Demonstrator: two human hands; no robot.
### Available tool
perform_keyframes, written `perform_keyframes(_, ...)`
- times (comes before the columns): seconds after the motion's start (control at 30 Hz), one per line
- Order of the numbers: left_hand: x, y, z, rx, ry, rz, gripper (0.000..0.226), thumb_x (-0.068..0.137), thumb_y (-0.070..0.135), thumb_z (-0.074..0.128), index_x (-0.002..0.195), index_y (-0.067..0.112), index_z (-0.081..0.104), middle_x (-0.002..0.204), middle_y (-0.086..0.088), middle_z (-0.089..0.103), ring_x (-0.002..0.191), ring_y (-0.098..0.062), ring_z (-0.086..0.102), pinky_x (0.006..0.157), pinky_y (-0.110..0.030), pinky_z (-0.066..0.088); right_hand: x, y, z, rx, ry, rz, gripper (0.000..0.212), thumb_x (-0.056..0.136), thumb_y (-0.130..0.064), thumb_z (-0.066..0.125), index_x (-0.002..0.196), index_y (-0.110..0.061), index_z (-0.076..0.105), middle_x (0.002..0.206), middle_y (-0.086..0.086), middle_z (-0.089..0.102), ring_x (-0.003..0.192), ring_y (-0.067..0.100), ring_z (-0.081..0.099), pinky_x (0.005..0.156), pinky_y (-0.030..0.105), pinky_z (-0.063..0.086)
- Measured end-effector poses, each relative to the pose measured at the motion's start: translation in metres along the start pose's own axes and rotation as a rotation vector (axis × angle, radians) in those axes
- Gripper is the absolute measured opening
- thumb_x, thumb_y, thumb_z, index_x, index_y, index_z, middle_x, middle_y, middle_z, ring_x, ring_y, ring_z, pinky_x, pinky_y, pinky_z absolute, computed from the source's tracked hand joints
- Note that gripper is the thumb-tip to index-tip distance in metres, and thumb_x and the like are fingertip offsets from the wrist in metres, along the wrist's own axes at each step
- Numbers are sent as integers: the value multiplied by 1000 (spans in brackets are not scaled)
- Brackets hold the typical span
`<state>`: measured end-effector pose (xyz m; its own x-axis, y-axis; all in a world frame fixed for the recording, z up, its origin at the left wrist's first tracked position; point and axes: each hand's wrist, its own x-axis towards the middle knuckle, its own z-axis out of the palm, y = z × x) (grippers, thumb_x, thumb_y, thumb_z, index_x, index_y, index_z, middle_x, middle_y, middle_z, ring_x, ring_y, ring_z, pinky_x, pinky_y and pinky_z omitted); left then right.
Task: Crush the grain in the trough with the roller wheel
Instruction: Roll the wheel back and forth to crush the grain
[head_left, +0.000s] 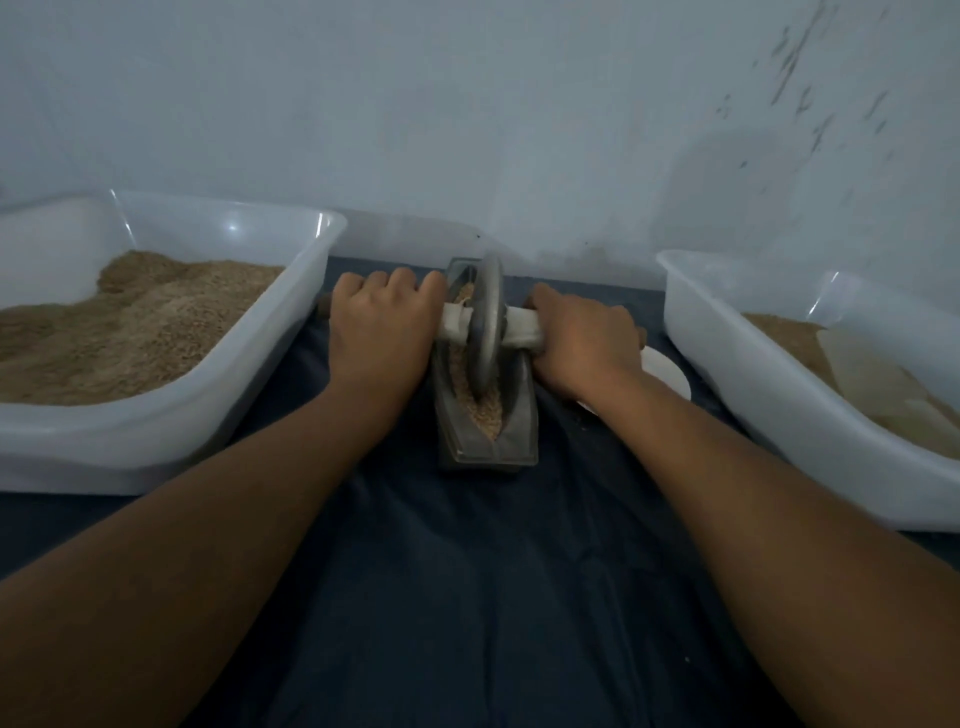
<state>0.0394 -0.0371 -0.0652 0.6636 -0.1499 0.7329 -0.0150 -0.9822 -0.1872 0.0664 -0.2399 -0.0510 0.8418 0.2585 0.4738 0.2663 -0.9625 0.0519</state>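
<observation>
Your left hand (382, 332) and right hand (584, 343) each curl their fingers tight round the axle (519, 332) on either side of the wheel (488, 327). The wheel stands upright in the trough (511, 436), resting on the grain (480, 410). The trough sits on the dark cloth (493, 571) between two white tubs (218, 400), (789, 410) that hold more grain.
</observation>
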Motion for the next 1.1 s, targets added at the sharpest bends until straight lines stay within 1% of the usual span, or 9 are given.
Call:
perform_keyframes(0.1, 6, -2, 6, 1, 0, 14, 8, 87, 8, 48, 87, 15, 50, 75, -7, 57, 67, -28, 55, 67, -38, 32, 9, 2, 5, -8, 18, 31, 23, 86, -34, 65, 106, -31, 53, 73, -9, 51, 58, 17, 37, 54, 30, 18)
perform_keyframes(0.17, 10, -3, 11, -2, 11, 22, 7, 88, 8, 48, 87, 15, 51, 76, -8, 59, 67, -28, 56, 66, -37, 31, 15, 4, 7, -12, -6, 27, 23, 86, -34, 65, 107, -31, 56, 76, -7, 53, 65, 20, 41, 52, 31, 17)
perform_keyframes(0.27, 16, -5, 18, -10, 29, 33, 10, 89, 8, 44, 86, 14, 52, 77, -9, 60, 68, -30, 58, 66, -38, 31, 26, 6, 8, 8, -56, 30, 27, 86, -33, 65, 111, -33, 57, 78, -7, 46, 73, 21, 45, 57, 32, 26)
perform_keyframes(0.47, 28, -7, 30, -40, 56, 53, 16, 89, 7, 37, 86, 14, 51, 74, -11, 57, 66, -30, 56, 64, -39, 31, 48, 10, 8, 19, -188, 27, 32, 85, -32, 65, 115, -35, 57, 97, -2, 61, 81, 23, 51, 61, 33, 37)
perform_keyframes(0.6, 33, -10, 39, -33, 91, 56, 14, 89, 8, 39, 84, 14, 51, 71, -10, 56, 62, -28, 54, 63, -37, 30, 60, 11, 6, -6, -238, 2, 25, 82, -32, 66, 106, -36, 56, 91, -5, 57, 79, 22, 52, 53, 28, 31)
perform_keyframes(0.73, 39, -11, 42, -33, 76, 68, 13, 88, 6, 40, 83, 15, 48, 71, -10, 56, 63, -28, 53, 64, -37, 29, 66, 10, 5, -1, -292, 5, 23, 83, -31, 66, 101, -36, 54, 90, -5, 57, 79, 22, 54, 55, 29, 35)
perform_keyframes(0.87, 39, -10, 42, -20, 62, 61, 12, 89, 6, 42, 85, 15, 48, 73, -8, 56, 64, -28, 53, 65, -38, 30, 64, 10, 5, 2, -279, 20, 20, 83, -30, 65, 98, -36, 54, 82, -9, 53, 78, 21, 53, 57, 31, 37)
perform_keyframes(1.0, 30, -9, 38, -12, 76, 46, 10, 90, 7, 43, 88, 14, 50, 73, -8, 56, 64, -28, 54, 65, -39, 36, 55, 9, 7, -6, -208, 29, 18, 84, -30, 64, 97, -37, 53, 78, -9, 51, 66, 16, 46, 53, 28, 31)
perform_keyframes(1.1, 23, -7, 33, -13, 57, 38, 8, 91, 9, 44, 91, 14, 50, 77, -8, 58, 69, -29, 56, 68, -40, 37, 43, 7, 9, -6, -126, 35, 15, 85, -32, 63, 98, -35, 56, 82, -6, 56, 72, 21, 49, 55, 31, 30)
